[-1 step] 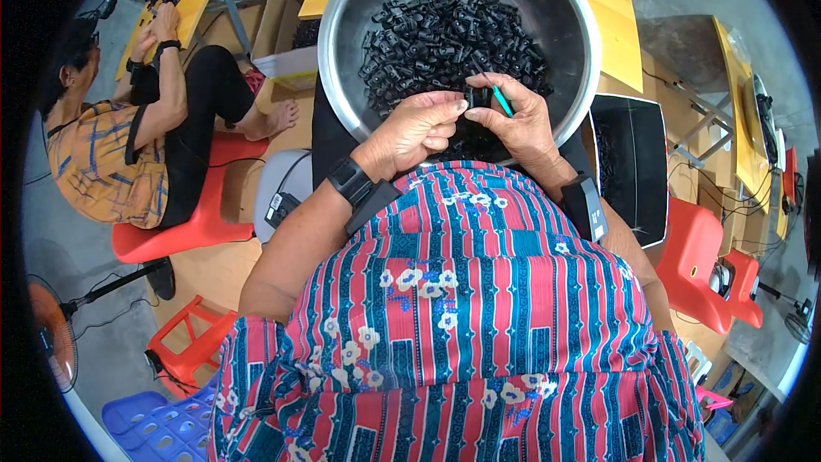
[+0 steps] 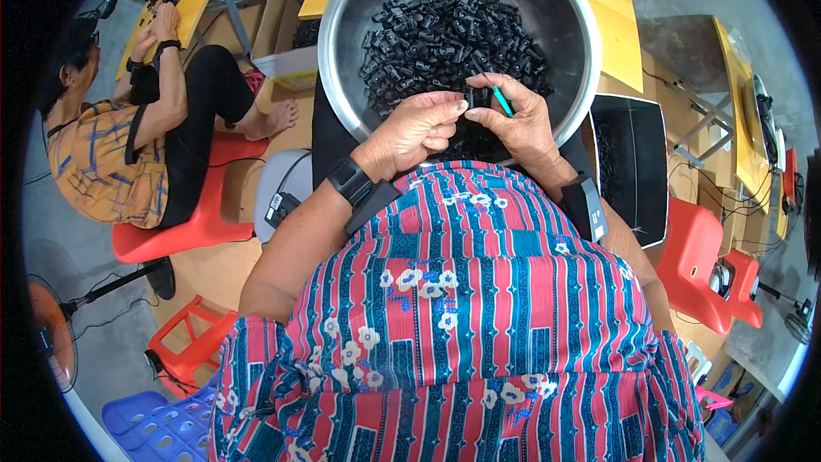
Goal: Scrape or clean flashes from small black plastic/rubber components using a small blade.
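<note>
Basically, head view: small black plastic part [image 2: 469, 95] sits between both hands over the near half of the steel basin [image 2: 571, 43], long axis unclear. Left hand [image 2: 416, 130] pinches its left side; right hand [image 2: 522, 124], equally near, steadies it while gripping teal-handled tool [image 2: 502, 101], slanted toward far-left rim. Black parts heap [image 2: 445, 38] lies beyond.

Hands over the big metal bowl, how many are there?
2: the left hand on the left side, and the right hand on the right, holding a green tool. No others show over the bowl.
</note>
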Available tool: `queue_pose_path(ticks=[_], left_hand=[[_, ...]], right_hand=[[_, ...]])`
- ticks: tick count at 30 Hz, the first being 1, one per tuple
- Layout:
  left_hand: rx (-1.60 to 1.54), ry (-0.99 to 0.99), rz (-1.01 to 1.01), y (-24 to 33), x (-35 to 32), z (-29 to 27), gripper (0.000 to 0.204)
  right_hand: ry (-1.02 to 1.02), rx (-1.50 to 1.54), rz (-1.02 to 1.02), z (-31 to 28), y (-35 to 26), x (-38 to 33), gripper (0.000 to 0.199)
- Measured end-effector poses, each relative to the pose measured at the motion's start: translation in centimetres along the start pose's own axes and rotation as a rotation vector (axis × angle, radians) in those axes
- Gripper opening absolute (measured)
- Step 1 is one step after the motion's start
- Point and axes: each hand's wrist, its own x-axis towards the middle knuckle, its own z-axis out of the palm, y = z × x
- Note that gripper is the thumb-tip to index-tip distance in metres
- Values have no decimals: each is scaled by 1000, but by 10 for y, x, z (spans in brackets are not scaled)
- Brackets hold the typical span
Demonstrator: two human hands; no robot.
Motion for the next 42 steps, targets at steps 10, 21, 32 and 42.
queue_pose_path(ticks=[10,21,32,42], left_hand=[[3,-78,4,-4,0,-6,17],[107,-54,79,-6,-3,-2,21],[146,-113,36,-3,-3,-2,20],[140,-141,33,-5,-3,-2,24]], right_hand=[[-32,-12,1,-1,-4,-1,39],[-28,-2,-30,2,2,-3,38],[-75,19,-17,4,3,-2,39],[-111,90,42,1,1,-1,40]])
